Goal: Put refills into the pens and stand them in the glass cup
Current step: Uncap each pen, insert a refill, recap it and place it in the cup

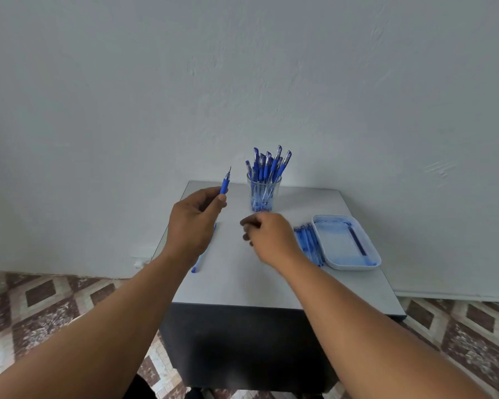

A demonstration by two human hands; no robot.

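A: What is the left hand (192, 223) doing?

B: It is gripping a blue pen (225, 182) above the left part of the tabletop (242, 272), fingers and thumb curled round the barrel. The pen's long axis is running steeply upward and tilting slightly to the right, with the metal tip pointing up toward the wall (242, 67).

A: And the right hand (271, 237)?

B: It is hovering over the middle of the tabletop, just in front of the glass cup (263, 194). Its fingers are curling loosely inward, and I cannot tell whether anything small is pinched in them; nothing is showing.

A: Where are the finished pens sitting?

B: A bunch of capped pens (267, 165) is standing in the glass cup near the far edge of the tabletop. They are leaning at slightly different angles, most tilting right, caps up.

A: Anything else lying around?

B: A single pen on the tabletop (198, 263) is lying partly under the left wrist, its long axis running from near-left to far-right, one blue end showing near the left edge. To the right, a row of pen bodies (308, 243) is lying side by side, long axes running away from the person and angling left, touching or just beside a white tray (372, 249). One dark refill (357, 240) is lying inside the tray along its right side, and the tray floor is showing blue stains.

A: Any brand or writing readable?

B: None that I can read; the pens are too small and blurred.
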